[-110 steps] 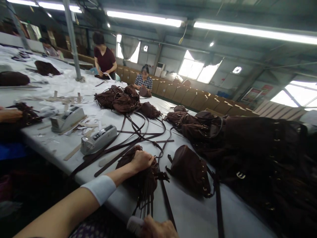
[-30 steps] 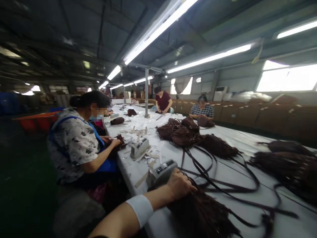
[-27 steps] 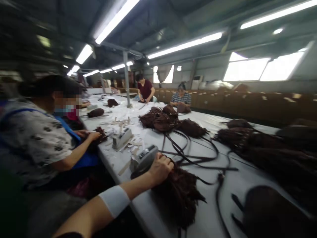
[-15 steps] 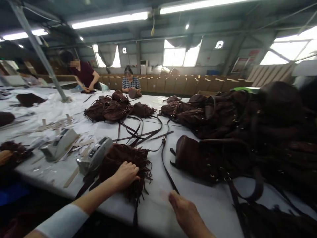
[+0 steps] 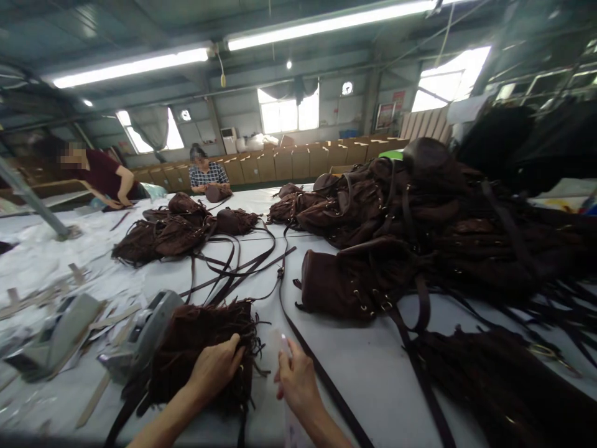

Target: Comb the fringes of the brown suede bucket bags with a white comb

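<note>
A dark brown fringed bag point(image 5: 196, 330) lies on the white table in front of me. My left hand point(image 5: 217, 367) rests on its right part, the fingers curled and closed on the bag near the fringe. Just right of the fringe, apart from the bag, my right hand point(image 5: 298, 379) is closed. A thin, pale, see-through strip point(image 5: 284, 341) sticks out above its fingers, and its exact kind is hard to make out. A long dark strap point(image 5: 321, 373) runs along the table to the right of this hand.
Two grey tape dispensers point(image 5: 144, 339) stand left of the bag among paper scraps. A large heap of brown bags point(image 5: 373, 205) fills the right side, with another bag point(image 5: 349, 283) before it. More bags point(image 5: 163, 230) lie farther back. Two people work across the table.
My view has swung right. My right hand has moved up and in toward the fringed bag, and the pale strip now shows in it. My left hand stays on the bag, its fingers more curled.
</note>
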A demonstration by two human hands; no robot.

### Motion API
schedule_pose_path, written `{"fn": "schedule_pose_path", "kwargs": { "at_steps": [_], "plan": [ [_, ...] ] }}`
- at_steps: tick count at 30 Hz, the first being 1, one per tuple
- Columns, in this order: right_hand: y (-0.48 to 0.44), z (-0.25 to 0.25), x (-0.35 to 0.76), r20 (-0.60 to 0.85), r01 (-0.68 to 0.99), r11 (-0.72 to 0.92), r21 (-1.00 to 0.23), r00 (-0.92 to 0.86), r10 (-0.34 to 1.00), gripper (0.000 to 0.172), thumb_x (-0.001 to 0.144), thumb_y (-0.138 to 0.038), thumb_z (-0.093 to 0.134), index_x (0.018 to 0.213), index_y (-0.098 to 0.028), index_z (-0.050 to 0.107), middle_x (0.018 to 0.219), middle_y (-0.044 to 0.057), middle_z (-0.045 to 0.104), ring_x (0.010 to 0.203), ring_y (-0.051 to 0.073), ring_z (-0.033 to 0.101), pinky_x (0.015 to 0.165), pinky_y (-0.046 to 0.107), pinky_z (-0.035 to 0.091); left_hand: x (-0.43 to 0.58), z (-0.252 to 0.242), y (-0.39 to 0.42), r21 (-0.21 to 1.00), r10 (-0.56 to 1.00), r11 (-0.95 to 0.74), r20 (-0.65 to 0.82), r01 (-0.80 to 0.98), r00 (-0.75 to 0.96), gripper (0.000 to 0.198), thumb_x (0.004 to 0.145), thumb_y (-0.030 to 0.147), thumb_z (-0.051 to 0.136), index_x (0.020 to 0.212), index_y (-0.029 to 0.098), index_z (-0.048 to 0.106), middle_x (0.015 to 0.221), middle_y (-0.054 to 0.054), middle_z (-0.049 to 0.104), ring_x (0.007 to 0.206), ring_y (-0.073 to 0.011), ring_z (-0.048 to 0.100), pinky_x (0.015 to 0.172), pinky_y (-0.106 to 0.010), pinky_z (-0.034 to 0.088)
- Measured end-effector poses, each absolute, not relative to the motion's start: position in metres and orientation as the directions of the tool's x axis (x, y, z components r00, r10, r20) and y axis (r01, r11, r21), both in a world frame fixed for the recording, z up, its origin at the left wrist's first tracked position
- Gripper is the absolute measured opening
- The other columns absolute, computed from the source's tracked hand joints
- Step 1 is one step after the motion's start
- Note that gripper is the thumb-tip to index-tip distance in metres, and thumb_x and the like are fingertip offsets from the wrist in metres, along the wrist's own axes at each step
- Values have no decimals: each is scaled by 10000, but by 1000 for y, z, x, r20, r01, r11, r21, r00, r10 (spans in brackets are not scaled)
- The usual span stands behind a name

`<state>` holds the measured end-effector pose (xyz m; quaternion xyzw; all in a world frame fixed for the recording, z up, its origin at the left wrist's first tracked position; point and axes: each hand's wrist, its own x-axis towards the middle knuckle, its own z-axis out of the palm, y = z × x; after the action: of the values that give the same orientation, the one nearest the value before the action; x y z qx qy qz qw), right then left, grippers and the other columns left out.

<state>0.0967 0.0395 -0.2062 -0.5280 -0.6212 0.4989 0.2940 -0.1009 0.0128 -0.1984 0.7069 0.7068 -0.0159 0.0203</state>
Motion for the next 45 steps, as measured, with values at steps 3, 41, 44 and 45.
{"fn": "schedule_pose_path", "kwargs": {
  "at_steps": [3, 41, 44, 45],
  "plan": [
    [37, -195, 73, -23, 542, 148, -827, -297, 955, 414, 921, -168, 323, 1293, -108, 495, 768, 99, 716, 679, 210, 710, 583, 260, 519, -93, -189, 12, 52, 993, -8, 119, 999, 1, 279, 979, 305, 248, 932, 224, 511, 795, -62, 714, 727, -227, 706, 577, -279, 455],
    [30, -112, 76, 187, 88, 971, 224, -981, 46, 127, 928, -175, 501, 1049, -167, 539, 847, 44, 605, 752, 191, 525, 647, 334, 368, -143, -144, -62, 263, 956, -214, 256, 941, 146, 122, 900, 124, 482, 860, 200, 570, 897, -33, 613, 1055, -204, 504, 939, -329, 442],
    [34, -121, 75, 126, 148, 962, 230, -985, 122, 119, 887, -142, 545, 1003, -169, 545, 834, 55, 626, 772, 204, 550, 690, 343, 385, -148, -135, -54, 289, 955, -200, 269, 936, 121, 112, 904, 141, 488, 826, 193, 548, 875, -35, 601, 1019, -205, 500, 903, -330, 450],
    [34, -124, 81, 114, 158, 961, 225, -984, 135, 130, 870, -131, 559, 992, -174, 546, 834, 57, 631, 786, 209, 557, 709, 345, 388, -151, -133, -52, 292, 957, -182, 273, 939, 101, 109, 908, 156, 491, 821, 193, 546, 875, -37, 599, 1017, -206, 498, 902, -335, 449]
  ]
}}
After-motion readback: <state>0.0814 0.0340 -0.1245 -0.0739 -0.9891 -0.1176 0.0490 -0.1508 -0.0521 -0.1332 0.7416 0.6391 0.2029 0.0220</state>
